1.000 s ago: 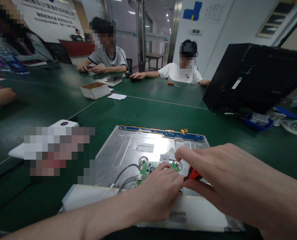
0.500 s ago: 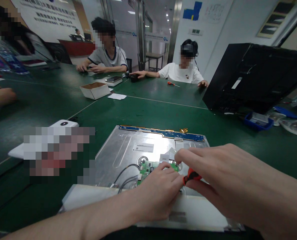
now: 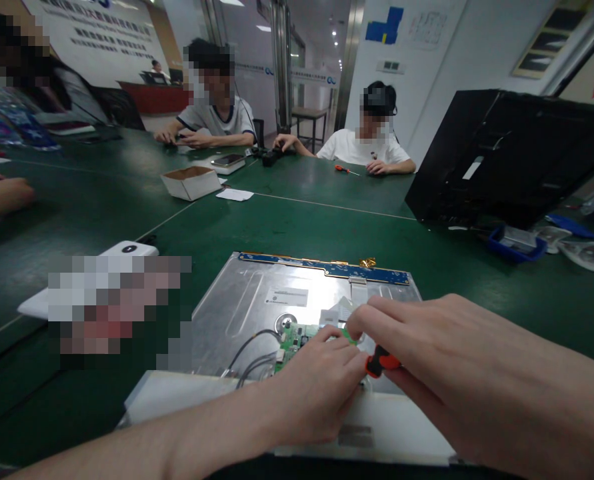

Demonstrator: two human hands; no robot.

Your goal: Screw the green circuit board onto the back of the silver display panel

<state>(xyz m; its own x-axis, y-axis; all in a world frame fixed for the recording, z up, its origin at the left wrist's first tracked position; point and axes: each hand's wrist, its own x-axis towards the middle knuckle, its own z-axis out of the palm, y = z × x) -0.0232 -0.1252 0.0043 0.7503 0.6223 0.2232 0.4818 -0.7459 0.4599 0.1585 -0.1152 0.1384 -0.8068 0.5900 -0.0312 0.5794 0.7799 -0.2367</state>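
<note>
A screwdriver (image 3: 381, 361) with a red and black handle is gripped between the thumb and fingers of my right hand (image 3: 431, 353). Its tip is hidden behind my hands. My left hand (image 3: 319, 380) rests over the green circuit board (image 3: 291, 339), fingers curled and pressed together beside the screwdriver; what they hold, if anything, is hidden. The board sits on the silver metal back of a display panel (image 3: 247, 293), with dark cables (image 3: 251, 341) running from its left side. A narrow blue circuit strip (image 3: 321, 268) lines the panel's far edge.
Left of the panel lies a white device (image 3: 127, 249), partly blurred out. A black monitor-like casing (image 3: 497, 153) stands at the right, near a blue tray (image 3: 517, 244). Farther off are a white box (image 3: 191, 183) and another screwdriver (image 3: 343, 169). Co-workers sit across the green table (image 3: 287, 220).
My right fingers have shifted around the screwdriver, and more of its handle shows. My left hand stays in place. Across the table, a co-worker's hands have moved.
</note>
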